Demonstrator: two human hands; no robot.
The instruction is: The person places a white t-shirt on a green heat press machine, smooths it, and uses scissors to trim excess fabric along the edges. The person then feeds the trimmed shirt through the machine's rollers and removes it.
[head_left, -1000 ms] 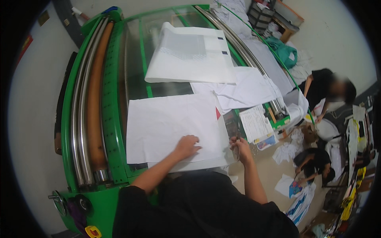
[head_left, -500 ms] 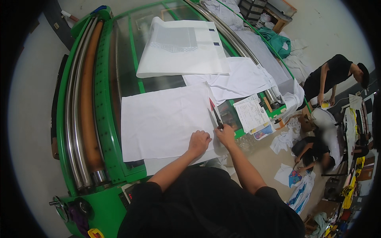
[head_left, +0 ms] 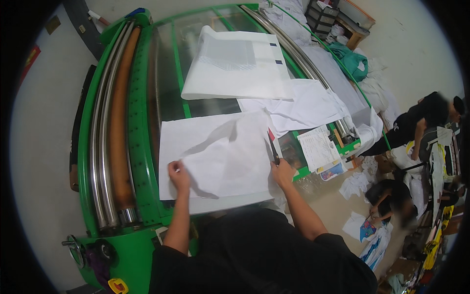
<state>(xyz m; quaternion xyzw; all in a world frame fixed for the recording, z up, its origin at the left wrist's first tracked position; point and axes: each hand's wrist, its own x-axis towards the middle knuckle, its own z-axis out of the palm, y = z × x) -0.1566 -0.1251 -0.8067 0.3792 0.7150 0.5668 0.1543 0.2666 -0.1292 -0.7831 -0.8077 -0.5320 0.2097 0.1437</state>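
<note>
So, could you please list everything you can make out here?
Machine: 1, green, under the sheets
Metal rollers: several, silver, both machine sides
Wide roller: 1, brown, machine's left
Front sheet: at least 1, white, machine's near end
Patterned sheet: 1, white-grey, farther back
Loose cloth: several, white, machine's right
Papers: several, mostly white, near right corner
Handwheel: 1, silver, lower left
Cloth bundle: 1, green, upper right
Co-workers: at least 2, black clothes, right
Floor clutter: uncounted, mixed, right
Tool: 1, black, right hand
Left hand: 1, bare, pinching front sheet
Right hand: 1, bare, gripping tool
</note>
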